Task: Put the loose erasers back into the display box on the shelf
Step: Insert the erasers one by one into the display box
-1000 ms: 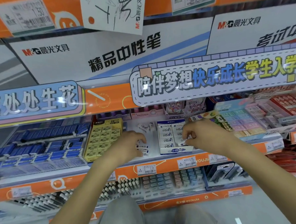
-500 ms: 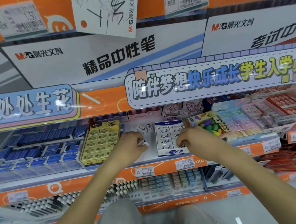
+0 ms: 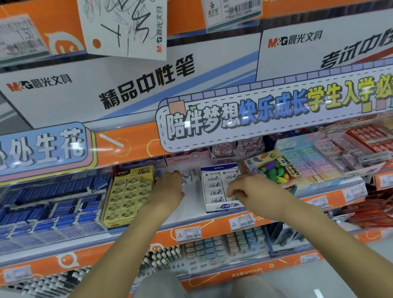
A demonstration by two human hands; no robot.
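While both arms reach onto the shelf (image 3: 190, 219) in the head view, the left hand (image 3: 169, 191) sits curled on the bare white strip between the yellow box (image 3: 129, 194) and the white display box (image 3: 220, 188). Its fingers are bent inward, and a bit of white eraser shows at their tips, though whether they grip it cannot be told. Two loose erasers (image 3: 191, 174) lie on the strip just beyond that hand, near the back left corner of the display box. The right hand (image 3: 250, 189) rests over the right half of the display box, fingers curled down together onto the rows of erasers inside; what they hold, if anything, is hidden. Left-column erasers in the box lie flat in a neat row. Just right of the box stands a pack of coloured shaped erasers (image 3: 274, 171).
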